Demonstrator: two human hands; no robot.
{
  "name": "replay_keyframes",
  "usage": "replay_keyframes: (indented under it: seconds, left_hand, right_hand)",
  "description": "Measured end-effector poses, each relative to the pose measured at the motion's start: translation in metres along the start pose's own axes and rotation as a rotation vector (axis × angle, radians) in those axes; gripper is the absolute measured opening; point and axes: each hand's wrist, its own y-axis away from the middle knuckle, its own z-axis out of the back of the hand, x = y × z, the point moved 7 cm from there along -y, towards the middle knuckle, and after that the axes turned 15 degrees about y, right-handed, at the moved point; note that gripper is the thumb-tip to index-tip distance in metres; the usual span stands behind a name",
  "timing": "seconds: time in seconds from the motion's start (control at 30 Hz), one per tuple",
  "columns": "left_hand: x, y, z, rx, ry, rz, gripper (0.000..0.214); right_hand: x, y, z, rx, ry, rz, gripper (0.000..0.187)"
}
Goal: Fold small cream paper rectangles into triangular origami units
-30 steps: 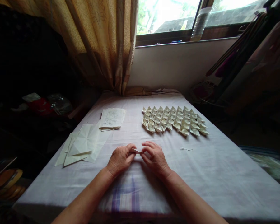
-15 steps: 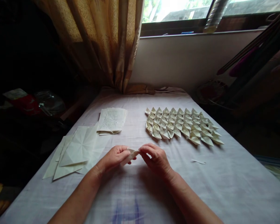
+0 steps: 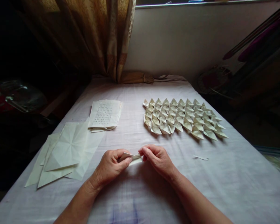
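A small piece of folded paper is held up between my two hands above the cloth. My left hand grips its left side, thumb lying along the near face. At the other end, the thumb and fingers of my right hand pinch the paper's tip. Beyond my right hand, several folded paper boats stand close together in rows. Creased paper sheets lie overlapping to the left, and behind them rests a stack of written paper.
A pale cloth covers the table. On its right side lies a thin white paper strip. A gold curtain hangs at the back left, in front of a pale wall. Dark clutter with a clear plastic bag stands at the far left.
The view has tipped down, so the window is mostly out of sight. My hands have turned the folded paper, and its upper edge now lies more level.
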Motion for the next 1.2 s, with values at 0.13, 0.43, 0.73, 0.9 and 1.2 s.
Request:
replay_keyframes:
  seconds: [0.13,0.43,0.73,0.9,1.2]
  left_hand:
    - [-0.007,0.002,-0.001,0.037,-0.003,-0.108,0.016]
    - [-0.008,0.004,0.001,0.016,-0.131,-0.16,0.018]
    - [-0.007,0.004,-0.005,0.033,-0.166,-0.118,0.017]
    - [-0.001,0.003,-0.001,-0.032,-0.143,-0.069,0.015]
    - [0.022,-0.005,0.018,-0.248,0.258,0.065,0.033]
  right_hand:
    - [-0.004,-0.002,-0.005,0.112,-0.038,-0.1,0.031]
    - [0.007,0.002,-0.007,0.204,0.083,0.005,0.02]
    - [0.017,0.008,-0.011,0.126,0.415,0.268,0.019]
    - [0.021,0.009,-0.007,0.02,0.567,0.338,0.019]
    - [0.0,0.001,0.011,-0.137,0.32,0.026,0.019]
